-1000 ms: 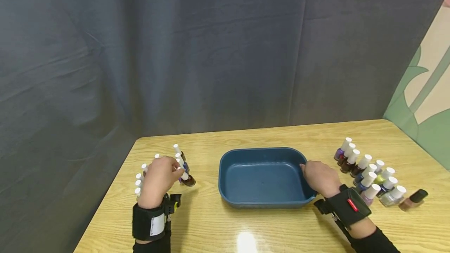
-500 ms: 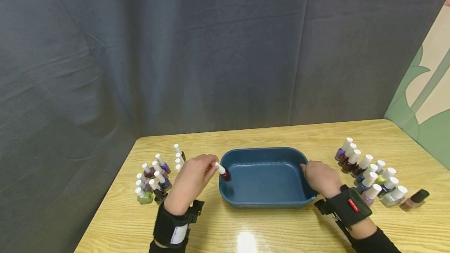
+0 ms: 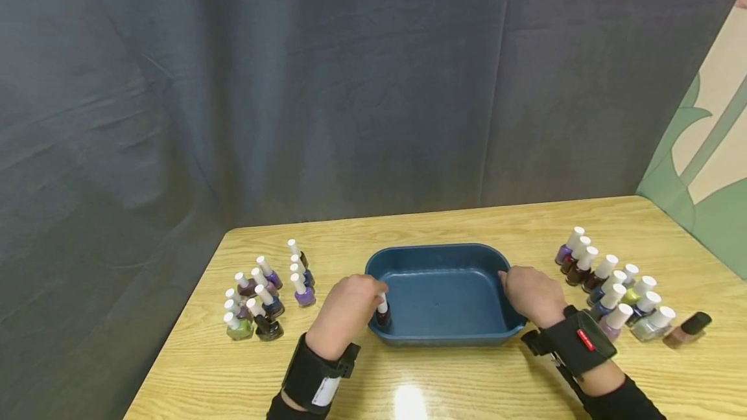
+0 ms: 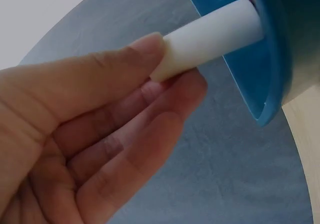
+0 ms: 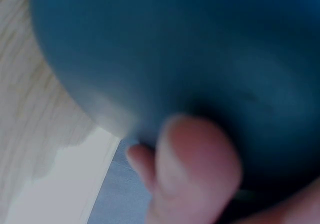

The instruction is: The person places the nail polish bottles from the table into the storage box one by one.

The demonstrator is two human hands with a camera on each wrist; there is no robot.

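Left hand [image 3: 350,310] pinches dark bottle [image 3: 382,317], now lowered inside tray [image 3: 443,303] at eight o'clock, seemingly nearly placed; right hand [image 3: 532,293] grips tray.

Black sleeves [image 3: 626,402], red-tagged black wristband [image 3: 573,347]

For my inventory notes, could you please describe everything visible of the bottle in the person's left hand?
The bottle looks dark and glassy below a long, white, smooth, plastic-looking cap, which is on. It stands nearly upright, leaning slightly, inside the left end of the blue tray. The left grip pinches the cap's top end. I cannot tell whether its base touches the tray.
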